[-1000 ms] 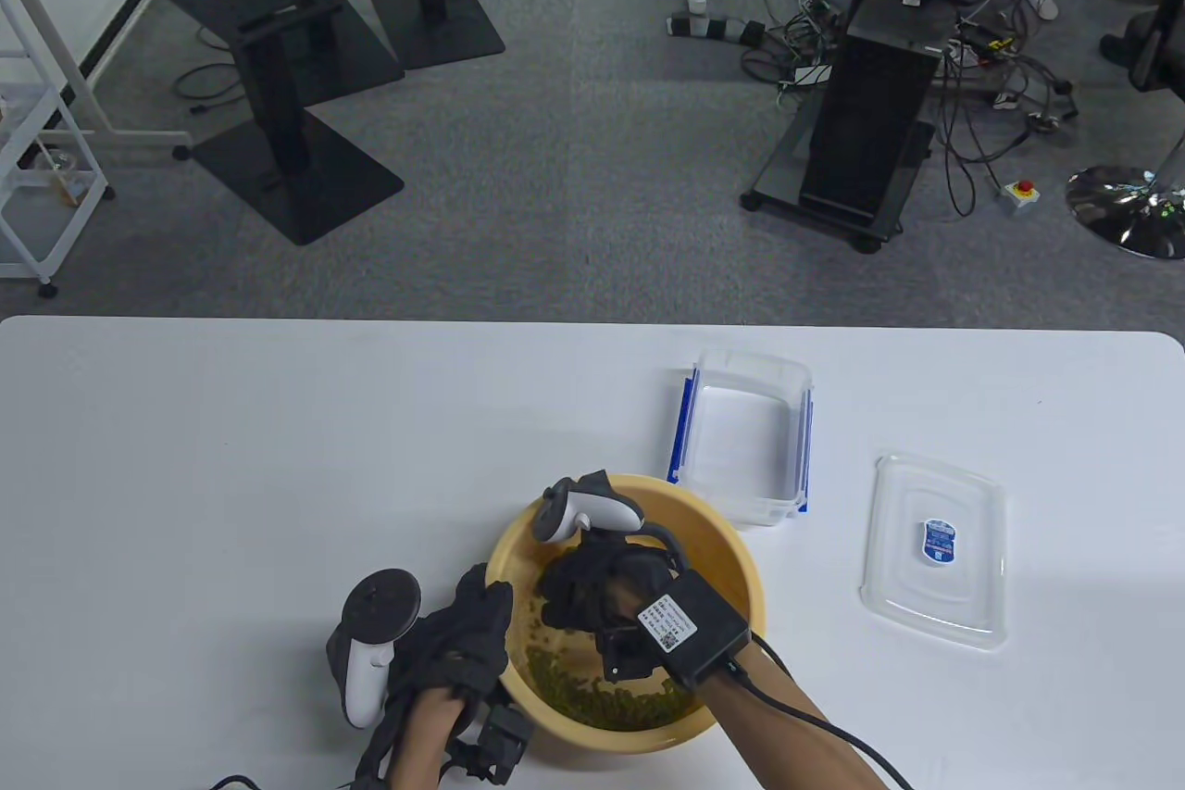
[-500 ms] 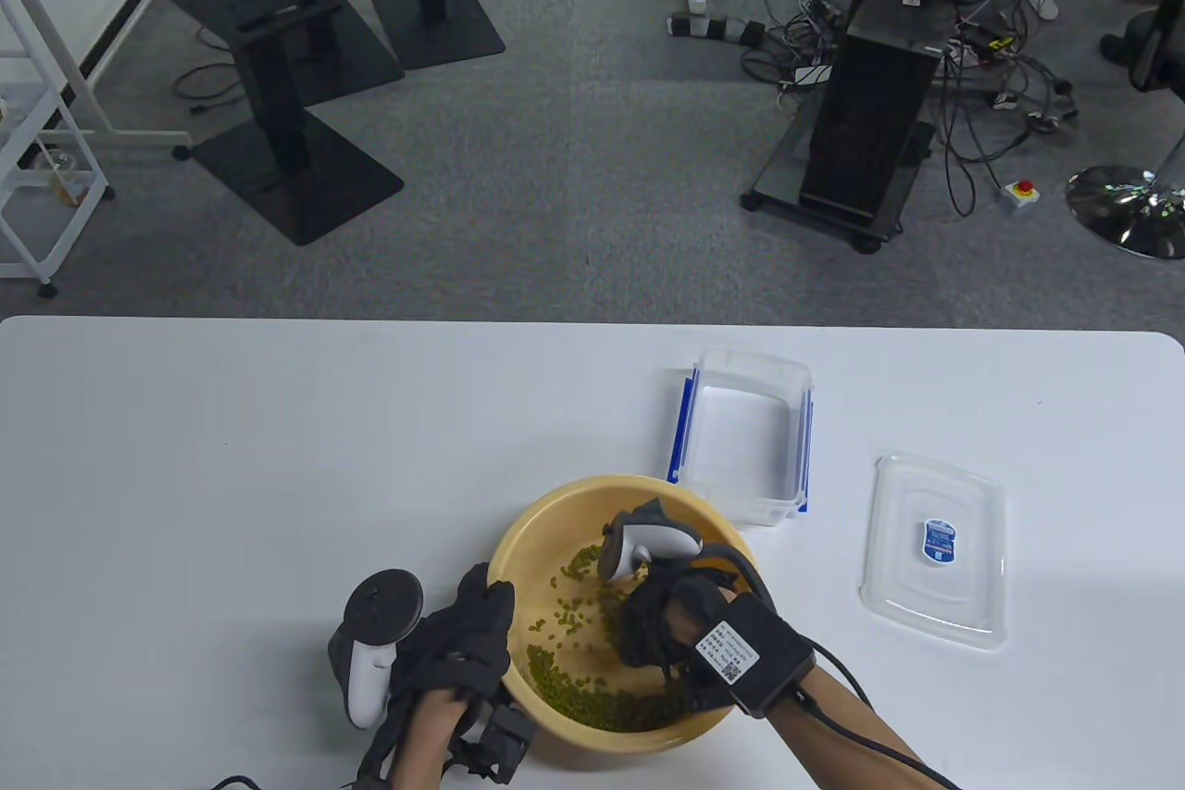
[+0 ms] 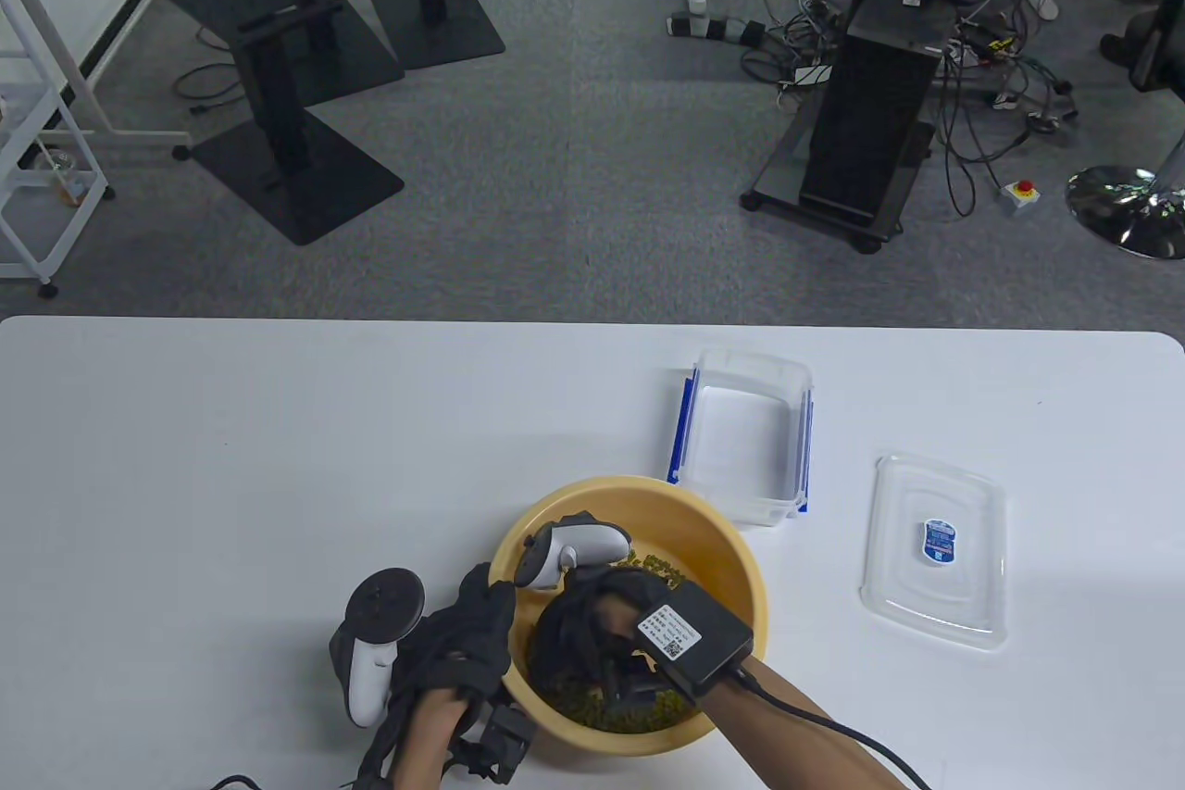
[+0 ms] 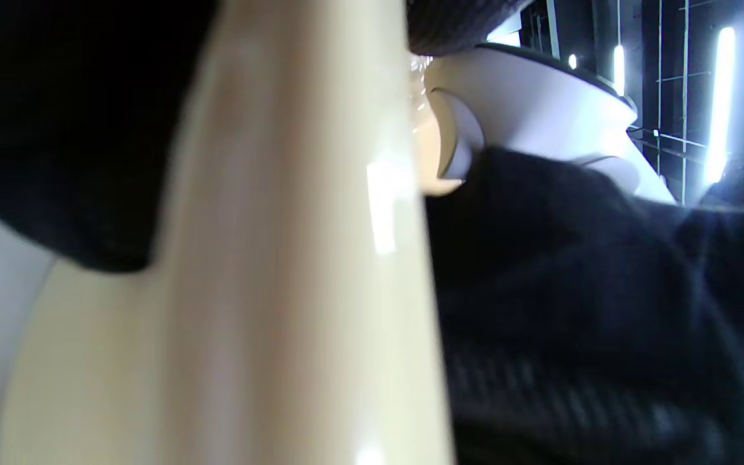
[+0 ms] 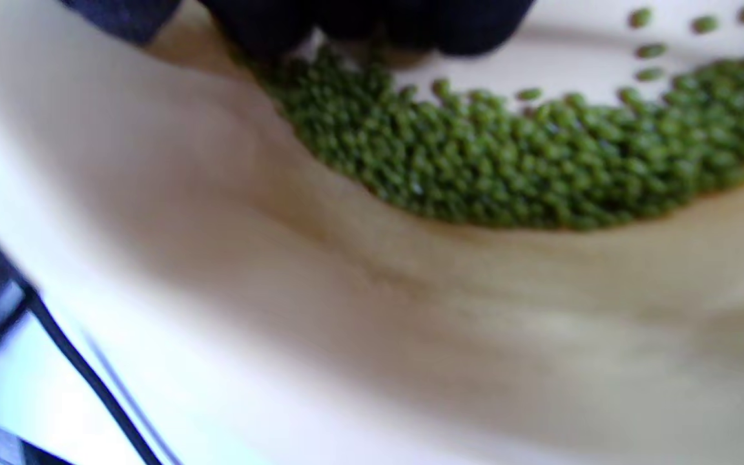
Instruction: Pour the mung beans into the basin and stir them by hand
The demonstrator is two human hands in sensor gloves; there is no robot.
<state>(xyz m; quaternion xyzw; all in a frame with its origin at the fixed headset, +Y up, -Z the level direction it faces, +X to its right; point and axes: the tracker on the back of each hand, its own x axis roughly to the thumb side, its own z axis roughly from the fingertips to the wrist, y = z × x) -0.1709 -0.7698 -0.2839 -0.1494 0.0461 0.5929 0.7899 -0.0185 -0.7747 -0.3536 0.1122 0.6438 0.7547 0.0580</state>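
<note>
Yellow basin sits on white table; my left hand grips its near-left rim. My right hand is inside, fingertips touching the mung beans; its curl I cannot tell. Beans small, green, heaped against the near wall.

White table with rounded far corners carries three things. Yellow basin sits near the front edge, a bit right of centre, with green mung beans pooled in its near side; clear plastic container with blue side clips stands upright, empty, just beyond the basin's far-right rim, gap or contact unclear. Clear lid with a small blue label lies flat to the right, apart from both.
</note>
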